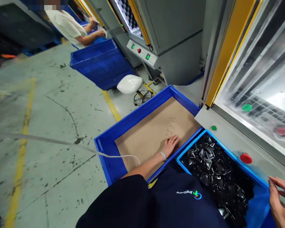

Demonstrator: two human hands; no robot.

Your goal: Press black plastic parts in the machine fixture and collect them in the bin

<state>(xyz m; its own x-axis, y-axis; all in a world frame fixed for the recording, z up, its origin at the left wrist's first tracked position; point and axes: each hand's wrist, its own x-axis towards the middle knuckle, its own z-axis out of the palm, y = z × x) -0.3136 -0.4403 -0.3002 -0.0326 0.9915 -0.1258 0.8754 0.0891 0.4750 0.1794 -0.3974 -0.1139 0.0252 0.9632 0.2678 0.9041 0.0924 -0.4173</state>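
My left hand (170, 144) lies flat with fingers stretched out on a brown cardboard sheet (149, 133) that covers the inside of a large blue crate (104, 148). A bracelet sits on that wrist. My right hand (281, 202) hovers at the lower right, fingers apart and slightly curled, holding nothing, just beside the near right edge of a smaller blue bin (258, 205). That bin is filled with several glossy black, roughly triangular parts (211, 167). My dark blue sleeve and shirt fill the bottom middle.
A grey machine (251, 95) with green and red buttons stands at right. A white stool (130, 84) stands beyond the crate. Another blue crate (99, 63) and a person in a white shirt (68, 27) are farther back. A white cable (61, 143) crosses the concrete floor.
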